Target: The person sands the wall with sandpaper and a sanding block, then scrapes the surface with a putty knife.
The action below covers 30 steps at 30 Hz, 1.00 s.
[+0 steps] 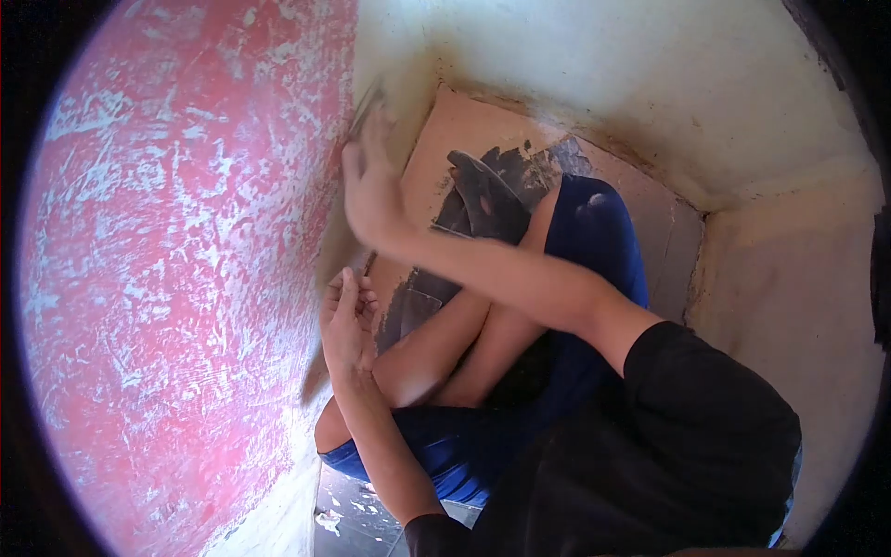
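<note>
My right hand (373, 190) reaches across to the wall corner, blurred by motion. Its fingers are closed on a thin flat greyish piece (368, 110), whose exact kind the blur hides. That piece is at or close to the edge of the painted wall (186, 260), which is pink with many pale scraped or flaked patches. Below it, my left hand (349, 320) is raised near the same wall, thumb up and fingers loosely curled apart from it. Nothing shows in that hand.
My crossed legs (436, 348) and blue shorts (599, 232) fill the middle. Dark smeared patches lie on the orange-brown floor (464, 116). Pale stained walls (603, 65) close in behind and to the right. White flakes (328, 521) lie on grey tiles at lower left.
</note>
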Tool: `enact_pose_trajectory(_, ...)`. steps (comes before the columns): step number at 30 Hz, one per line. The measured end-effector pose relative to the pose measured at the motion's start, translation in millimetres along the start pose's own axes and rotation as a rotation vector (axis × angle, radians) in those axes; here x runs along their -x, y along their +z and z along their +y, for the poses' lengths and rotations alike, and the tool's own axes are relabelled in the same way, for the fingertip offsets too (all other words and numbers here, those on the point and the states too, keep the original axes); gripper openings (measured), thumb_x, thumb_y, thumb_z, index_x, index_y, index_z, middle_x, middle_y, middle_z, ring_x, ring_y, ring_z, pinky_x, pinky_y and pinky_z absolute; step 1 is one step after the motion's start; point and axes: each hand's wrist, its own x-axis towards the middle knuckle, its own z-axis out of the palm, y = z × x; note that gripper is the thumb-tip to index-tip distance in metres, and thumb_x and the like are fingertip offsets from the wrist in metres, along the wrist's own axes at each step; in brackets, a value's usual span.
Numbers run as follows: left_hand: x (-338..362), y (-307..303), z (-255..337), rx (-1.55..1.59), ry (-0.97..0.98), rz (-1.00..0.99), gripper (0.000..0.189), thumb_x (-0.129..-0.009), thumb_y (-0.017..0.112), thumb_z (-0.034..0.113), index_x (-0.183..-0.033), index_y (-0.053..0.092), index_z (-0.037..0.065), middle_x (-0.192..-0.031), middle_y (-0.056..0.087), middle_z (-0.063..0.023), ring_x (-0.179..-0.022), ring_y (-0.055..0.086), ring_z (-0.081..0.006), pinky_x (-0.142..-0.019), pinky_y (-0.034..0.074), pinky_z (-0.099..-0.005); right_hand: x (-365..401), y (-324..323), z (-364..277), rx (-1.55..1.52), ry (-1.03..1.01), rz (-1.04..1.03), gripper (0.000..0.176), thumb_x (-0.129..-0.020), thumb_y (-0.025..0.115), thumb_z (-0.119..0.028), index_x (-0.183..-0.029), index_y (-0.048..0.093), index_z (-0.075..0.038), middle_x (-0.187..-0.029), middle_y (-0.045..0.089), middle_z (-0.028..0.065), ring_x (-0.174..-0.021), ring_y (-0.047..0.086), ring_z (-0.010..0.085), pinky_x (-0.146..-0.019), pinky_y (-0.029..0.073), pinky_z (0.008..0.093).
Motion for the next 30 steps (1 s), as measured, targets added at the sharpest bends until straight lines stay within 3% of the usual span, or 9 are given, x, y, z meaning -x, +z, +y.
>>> enact_pose_trajectory(5,5,-5,-3,-0.030,-0.050,0.057,0.023,-0.105,0.065,0.025,-0.115,0.062,0.005,-0.093,0.068,-0.0034,-0.078,0.062,-0.0104,-0.072,0.051,-0.0235,-59,5,19,-0.086,0.123,0.137,0.060,-0.112,0.035,-0.030,-0.159,0.025,0.006,-0.166,0.024,0.0287,-0.156,0.022,0.0400,-0.128,0.017,0.0417)
enact_pose_trajectory(7,7,-6,-2,-0.019,-0.032,0.058,0.024,-0.105,0.066,0.026,-0.116,0.062,0.005,-0.092,0.068,-0.0032,-0.078,0.062,-0.0104,-0.072,0.051,-0.0235,-104,-30,17,-0.161,0.217,0.014,0.062,-0.111,0.037,-0.026,-0.159,0.020,0.009,-0.167,0.017,0.0317,-0.155,0.017,0.0447,-0.128,0.017,0.0442)
enact_pose_trajectory(10,7,-2,2,-0.011,-0.020,0.055,0.025,-0.104,0.067,0.027,-0.116,0.062,0.005,-0.092,0.067,-0.0031,-0.077,0.061,-0.0104,-0.072,0.051,-0.0236,-97,-19,37,-0.151,0.274,-0.021,0.062,-0.110,0.041,-0.024,-0.160,0.020,0.007,-0.167,0.017,0.0320,-0.155,0.019,0.0446,-0.127,0.020,0.0451)
enact_pose_trajectory(13,0,3,3,-0.025,-0.017,0.028,0.026,-0.104,0.067,0.028,-0.115,0.062,0.005,-0.092,0.067,-0.0029,-0.077,0.061,-0.0103,-0.072,0.051,-0.0235,0,-5,9,0.006,-0.021,-0.017,0.065,-0.109,0.045,-0.022,-0.162,0.017,0.004,-0.167,0.015,0.0312,-0.155,0.016,0.0459,-0.127,0.020,0.0490)
enact_pose_trajectory(15,-3,1,-1,-0.042,-0.024,0.001,0.027,-0.104,0.067,0.029,-0.115,0.062,0.004,-0.092,0.067,-0.0028,-0.077,0.061,-0.0102,-0.072,0.051,-0.0233,11,-3,5,0.035,-0.080,-0.052,0.066,-0.108,0.046,-0.021,-0.162,0.016,0.004,-0.167,0.015,0.0311,-0.155,0.016,0.0467,-0.127,0.020,0.0505)
enact_pose_trajectory(19,3,-2,-5,-0.082,-0.043,0.030,0.027,-0.104,0.066,0.029,-0.116,0.062,0.005,-0.093,0.067,-0.0027,-0.078,0.061,-0.0096,-0.072,0.051,-0.0230,-77,-8,16,-0.115,0.204,0.080,0.063,-0.110,0.040,-0.027,-0.160,0.022,0.006,-0.166,0.021,0.0307,-0.154,0.020,0.0484,-0.126,0.022,0.0508)
enact_pose_trajectory(21,7,-6,-2,-0.078,-0.049,0.060,0.027,-0.104,0.066,0.029,-0.116,0.062,0.005,-0.093,0.067,-0.0027,-0.078,0.061,-0.0093,-0.072,0.051,-0.0230,-116,-26,29,-0.089,0.320,0.034,0.059,-0.111,0.036,-0.031,-0.157,0.031,0.005,-0.162,0.034,0.0287,-0.153,0.030,0.0392,-0.126,0.023,0.0409)
enact_pose_trajectory(26,-4,2,-1,-0.075,0.013,0.020,0.024,-0.104,0.066,0.029,-0.109,0.062,0.006,-0.090,0.067,-0.0015,-0.076,0.062,-0.0063,-0.067,0.054,-0.0204,-10,-7,8,0.042,-0.038,0.029,0.060,-0.111,0.038,-0.027,-0.157,0.027,0.009,-0.164,0.028,0.0292,-0.155,0.024,0.0406,-0.126,0.023,0.0412)
enact_pose_trajectory(30,-2,-2,-3,-0.084,-0.018,0.023,0.024,-0.104,0.066,0.029,-0.110,0.062,0.006,-0.090,0.067,-0.0015,-0.076,0.061,-0.0063,-0.068,0.053,-0.0206,-7,-7,-4,-0.032,0.060,-0.041,0.065,-0.111,0.038,-0.030,-0.159,0.021,0.009,-0.165,0.022,0.0317,-0.153,0.018,0.0500,-0.127,0.018,0.0500)
